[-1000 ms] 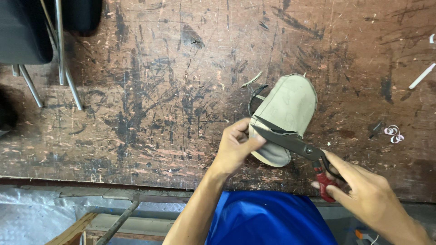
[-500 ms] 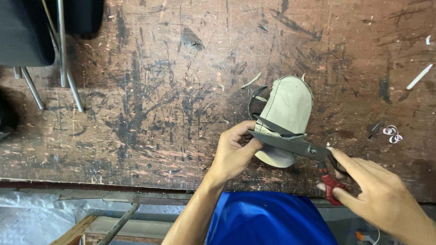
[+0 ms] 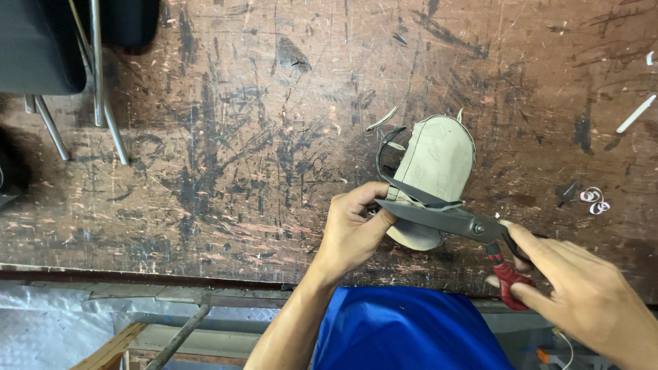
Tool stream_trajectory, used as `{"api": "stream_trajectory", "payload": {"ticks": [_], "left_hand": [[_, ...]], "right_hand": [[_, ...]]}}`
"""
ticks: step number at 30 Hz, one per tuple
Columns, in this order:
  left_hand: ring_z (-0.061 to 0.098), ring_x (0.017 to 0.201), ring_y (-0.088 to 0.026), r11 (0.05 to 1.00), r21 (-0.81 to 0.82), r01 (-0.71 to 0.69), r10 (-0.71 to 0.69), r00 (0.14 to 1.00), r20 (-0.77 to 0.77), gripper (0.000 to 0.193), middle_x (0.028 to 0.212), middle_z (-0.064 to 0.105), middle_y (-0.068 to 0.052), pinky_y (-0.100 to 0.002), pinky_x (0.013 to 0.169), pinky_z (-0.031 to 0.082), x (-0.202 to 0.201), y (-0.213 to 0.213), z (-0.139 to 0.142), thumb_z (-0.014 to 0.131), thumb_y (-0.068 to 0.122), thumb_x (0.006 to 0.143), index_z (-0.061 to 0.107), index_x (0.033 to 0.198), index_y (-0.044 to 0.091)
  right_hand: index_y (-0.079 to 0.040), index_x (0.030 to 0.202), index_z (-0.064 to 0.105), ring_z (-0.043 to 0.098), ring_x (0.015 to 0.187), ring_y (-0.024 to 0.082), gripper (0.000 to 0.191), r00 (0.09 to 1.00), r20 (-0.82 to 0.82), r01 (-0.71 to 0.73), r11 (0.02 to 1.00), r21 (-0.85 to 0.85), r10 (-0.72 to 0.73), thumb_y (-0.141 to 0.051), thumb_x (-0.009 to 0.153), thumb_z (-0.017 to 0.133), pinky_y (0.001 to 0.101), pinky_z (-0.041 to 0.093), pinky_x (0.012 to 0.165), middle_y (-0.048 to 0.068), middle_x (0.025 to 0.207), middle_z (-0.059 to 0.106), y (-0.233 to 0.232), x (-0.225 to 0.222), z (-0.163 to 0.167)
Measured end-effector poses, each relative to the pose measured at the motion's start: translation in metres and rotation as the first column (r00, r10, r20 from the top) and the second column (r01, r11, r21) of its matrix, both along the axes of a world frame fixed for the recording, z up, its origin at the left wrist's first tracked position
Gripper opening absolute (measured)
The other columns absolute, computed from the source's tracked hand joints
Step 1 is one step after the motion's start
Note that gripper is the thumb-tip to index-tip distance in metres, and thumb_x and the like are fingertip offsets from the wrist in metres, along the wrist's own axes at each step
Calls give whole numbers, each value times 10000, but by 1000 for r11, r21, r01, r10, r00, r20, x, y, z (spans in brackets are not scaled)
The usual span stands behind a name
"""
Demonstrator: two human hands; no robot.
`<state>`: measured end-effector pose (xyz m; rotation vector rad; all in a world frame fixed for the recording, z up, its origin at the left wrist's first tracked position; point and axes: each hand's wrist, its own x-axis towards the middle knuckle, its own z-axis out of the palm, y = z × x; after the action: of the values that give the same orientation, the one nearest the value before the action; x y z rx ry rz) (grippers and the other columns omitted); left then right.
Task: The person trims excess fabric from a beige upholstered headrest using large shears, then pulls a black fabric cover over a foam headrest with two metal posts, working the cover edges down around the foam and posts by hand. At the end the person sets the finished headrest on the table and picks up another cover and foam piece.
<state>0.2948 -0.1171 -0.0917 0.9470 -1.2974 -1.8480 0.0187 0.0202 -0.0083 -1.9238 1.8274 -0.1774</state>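
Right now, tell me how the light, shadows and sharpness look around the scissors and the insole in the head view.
Head view: soft, even light with no harsh glare; the scissors look dark with only a dull sheen; the pale insole is sharp and casts little shadow on the scratched workbench; left hand is crisp, right hand slightly soft near the frame edge.

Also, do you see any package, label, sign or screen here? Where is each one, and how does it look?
None: no package, label, sign or screen shows.
Sole piece: beige, rounded, held over the scratched brown workbench by the left hand; faint markings on it, too blurred to make out.
Scissors: dark blades at the sole piece, red handles in the right hand.
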Motion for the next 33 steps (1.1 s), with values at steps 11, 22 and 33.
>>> {"api": "stream_trajectory", "payload": {"ticks": [11, 22, 33], "left_hand": [[647, 918, -59, 996, -31, 84, -82, 996, 43, 208, 1012, 753, -23, -242, 810, 549, 0, 1, 7, 719, 54, 985, 711, 1184, -3], [661, 949, -74, 997, -4, 72, -72, 997, 15, 192, 1011, 751, -31, -255, 874, 556, -4, 7, 2, 721, 15, 970, 715, 1161, -7], [671, 980, -81, 997, -3, 78, -78, 997, -9, 187, 1045, 747, -24, -265, 903, 559, -1, 6, 13, 719, 50, 982, 709, 1160, -5]], "right_hand": [[-40, 1403, 571, 696, 932, 292, 825, 999, -35, 14, 1000, 4, -14, -223, 644, 837, 377, 554, 823, 134, 1036, 714, -6, -6, 8], [-14, 1431, 548, 691, 863, 278, 851, 999, 19, 31, 997, 68, -32, -233, 666, 849, 381, 543, 771, 123, 979, 707, -6, -2, 15], [10, 1426, 535, 712, 923, 295, 844, 994, 112, 9, 1000, 7, -10, -265, 681, 821, 374, 559, 794, 174, 1078, 717, -1, -1, 16]]}}
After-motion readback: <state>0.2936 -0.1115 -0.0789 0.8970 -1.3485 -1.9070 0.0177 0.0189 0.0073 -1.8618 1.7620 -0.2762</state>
